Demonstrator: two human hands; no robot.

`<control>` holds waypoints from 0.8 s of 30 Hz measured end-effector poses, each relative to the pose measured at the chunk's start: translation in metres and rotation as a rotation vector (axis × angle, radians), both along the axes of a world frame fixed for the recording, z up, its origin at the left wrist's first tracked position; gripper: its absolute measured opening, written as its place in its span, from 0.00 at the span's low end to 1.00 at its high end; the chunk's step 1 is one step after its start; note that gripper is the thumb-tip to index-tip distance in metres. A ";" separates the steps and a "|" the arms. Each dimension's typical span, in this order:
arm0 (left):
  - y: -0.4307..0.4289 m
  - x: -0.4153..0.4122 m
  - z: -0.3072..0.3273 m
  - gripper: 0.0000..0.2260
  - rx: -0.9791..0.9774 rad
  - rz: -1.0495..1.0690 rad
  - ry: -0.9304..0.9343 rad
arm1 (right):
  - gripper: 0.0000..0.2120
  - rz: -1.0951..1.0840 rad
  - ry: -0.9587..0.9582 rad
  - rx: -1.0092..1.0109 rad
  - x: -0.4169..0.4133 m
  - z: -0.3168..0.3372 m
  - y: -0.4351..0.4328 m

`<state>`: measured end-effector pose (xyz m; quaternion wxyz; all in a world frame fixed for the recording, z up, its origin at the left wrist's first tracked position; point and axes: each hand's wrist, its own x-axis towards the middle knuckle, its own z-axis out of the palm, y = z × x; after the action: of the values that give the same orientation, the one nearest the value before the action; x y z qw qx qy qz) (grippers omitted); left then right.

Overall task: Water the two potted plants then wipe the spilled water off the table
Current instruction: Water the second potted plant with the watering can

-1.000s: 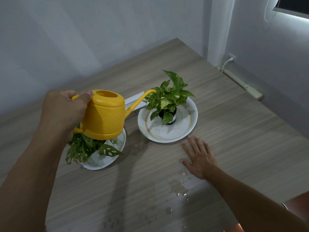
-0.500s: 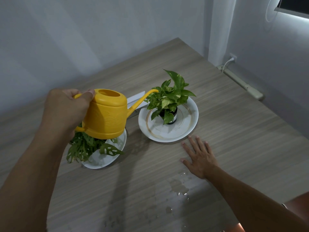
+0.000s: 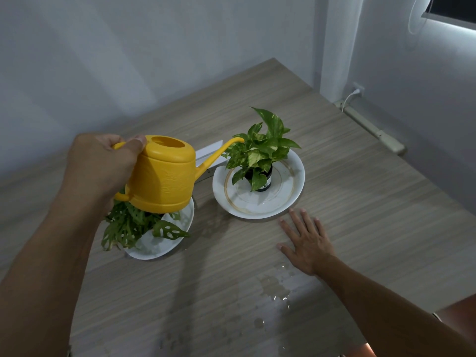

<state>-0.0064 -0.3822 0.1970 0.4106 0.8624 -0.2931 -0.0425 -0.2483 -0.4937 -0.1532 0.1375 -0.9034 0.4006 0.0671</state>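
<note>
My left hand (image 3: 100,166) grips the handle of a yellow watering can (image 3: 164,176), held in the air over the left plant (image 3: 134,225), whose holed leaves spread across a white plate (image 3: 164,247). The spout tip reaches the leaves of the right plant (image 3: 260,148), a variegated one in a small dark pot on a gold-ringed white plate (image 3: 283,199). My right hand (image 3: 306,242) lies flat on the wooden table (image 3: 360,191), fingers spread, just in front of that plate. Spilled water (image 3: 275,289) shines on the table near my right wrist.
A white flat object (image 3: 210,150) lies behind the can, between the plates. The table's far edge meets grey walls. To the right, a cable duct (image 3: 371,127) and a wall socket sit low beside the table.
The watering can has shifted slightly right, bringing its spout tip closer onto the right plant's leaves. My right hand has stayed flat in place.
</note>
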 end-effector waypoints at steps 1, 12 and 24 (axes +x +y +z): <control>0.000 0.000 0.000 0.24 -0.001 0.000 -0.001 | 0.35 0.000 0.006 -0.001 0.000 0.000 0.000; -0.001 0.007 -0.002 0.20 -0.031 -0.026 0.000 | 0.35 0.002 0.007 -0.011 0.001 -0.001 0.000; -0.001 0.006 -0.001 0.23 -0.008 -0.017 -0.032 | 0.37 0.000 0.003 -0.010 0.001 -0.001 0.000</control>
<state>0.0001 -0.3827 0.1957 0.4088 0.8588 -0.3072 -0.0312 -0.2474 -0.4932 -0.1538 0.1324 -0.9041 0.4009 0.0663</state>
